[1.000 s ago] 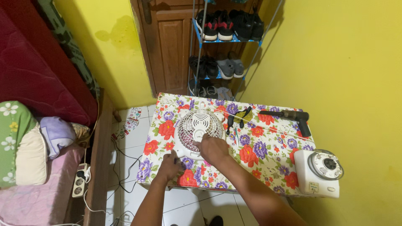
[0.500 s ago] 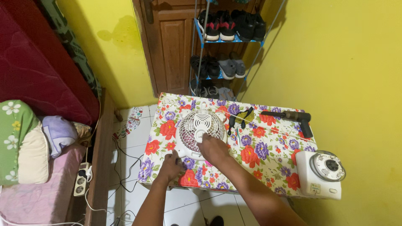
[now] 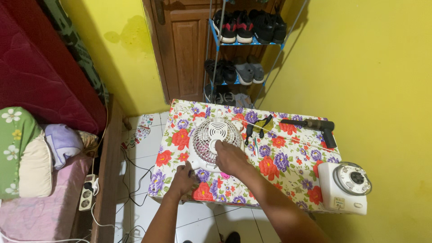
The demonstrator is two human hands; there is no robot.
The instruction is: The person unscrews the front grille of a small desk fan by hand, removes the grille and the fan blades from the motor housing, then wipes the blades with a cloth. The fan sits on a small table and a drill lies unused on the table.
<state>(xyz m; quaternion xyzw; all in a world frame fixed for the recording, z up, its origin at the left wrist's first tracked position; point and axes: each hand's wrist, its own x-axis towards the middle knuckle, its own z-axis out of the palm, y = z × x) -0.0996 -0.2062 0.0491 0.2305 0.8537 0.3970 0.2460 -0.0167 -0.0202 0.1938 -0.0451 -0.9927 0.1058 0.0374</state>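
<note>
White fan (image 3: 214,143) lies flat at frame centre, on floral table (image 3: 288,157). Right hand (image 3: 229,156) rests on grille's lower right, fingers curled onto it. Left hand (image 3: 183,176) closed around fan's lower-left edge. Pliers (image 3: 257,128) just right of fan; black driver (image 3: 315,126) further right; white motor unit (image 3: 345,188) at table's lower-right corner.

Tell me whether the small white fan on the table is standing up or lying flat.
Lying flat: the fan rests on the floral table with its round grille facing up. The right hand rests on the grille; the left hand is at its near edge.
</note>
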